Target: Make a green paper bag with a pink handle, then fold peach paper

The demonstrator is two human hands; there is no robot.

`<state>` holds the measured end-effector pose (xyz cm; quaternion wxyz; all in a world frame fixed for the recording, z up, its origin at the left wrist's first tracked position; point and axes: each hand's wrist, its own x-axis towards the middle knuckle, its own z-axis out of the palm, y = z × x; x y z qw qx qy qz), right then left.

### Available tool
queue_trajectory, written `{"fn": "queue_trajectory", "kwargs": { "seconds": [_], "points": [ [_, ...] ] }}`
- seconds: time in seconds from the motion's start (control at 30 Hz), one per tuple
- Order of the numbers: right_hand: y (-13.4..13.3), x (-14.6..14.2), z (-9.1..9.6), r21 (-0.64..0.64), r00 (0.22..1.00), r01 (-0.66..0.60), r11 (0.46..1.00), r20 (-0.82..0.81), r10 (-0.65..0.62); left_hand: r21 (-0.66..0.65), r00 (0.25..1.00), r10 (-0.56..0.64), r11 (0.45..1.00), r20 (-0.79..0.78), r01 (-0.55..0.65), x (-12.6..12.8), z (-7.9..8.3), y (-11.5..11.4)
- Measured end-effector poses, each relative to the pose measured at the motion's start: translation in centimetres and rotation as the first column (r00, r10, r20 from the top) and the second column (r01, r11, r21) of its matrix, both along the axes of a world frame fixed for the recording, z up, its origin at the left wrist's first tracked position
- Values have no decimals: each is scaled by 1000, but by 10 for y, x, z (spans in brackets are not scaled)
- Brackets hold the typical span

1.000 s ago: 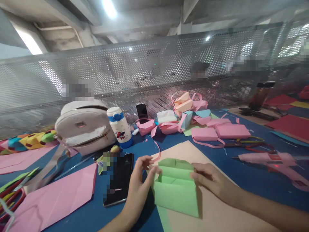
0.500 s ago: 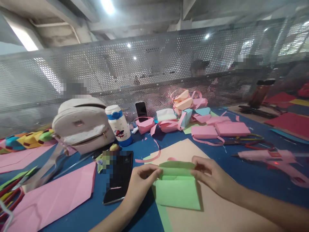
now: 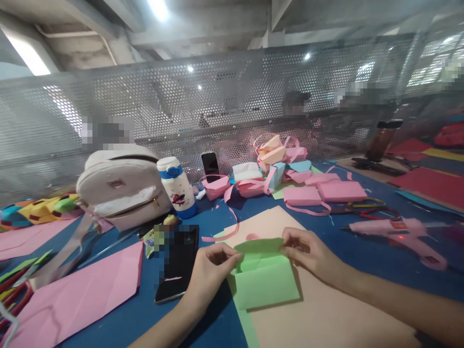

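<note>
Green paper pouch [image 3: 266,275] is resting on the peach sheet [image 3: 326,314], its upper flap [image 3: 259,247] standing behind the pocket mouth. Compared with half a second ago, the flap is showing as one flatter panel and the front panel [image 3: 268,289] is sitting slightly turned; the fold is apparently being adjusted, not pressed down. Left hand [image 3: 214,267] is pinching the flap's left corner; right hand [image 3: 308,249] is pinching its right corner. The pouch's left side is lying near the sheet's left edge, and the left hand is working just beside the black phone [image 3: 183,263]. The sheet is extending rightward; the pink glue gun [image 3: 386,227] is lying well apart, beyond the right hand.
</note>
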<state>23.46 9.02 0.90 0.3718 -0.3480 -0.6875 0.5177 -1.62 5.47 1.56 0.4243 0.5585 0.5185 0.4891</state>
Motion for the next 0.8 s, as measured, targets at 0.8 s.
{"fn": "queue_trajectory", "kwargs": {
  "seconds": [0.8],
  "points": [
    [3,3,-2,433,996,86,897,-21,-85,645,882,125,729,-453,228,-6,15,-10]
  ]
}}
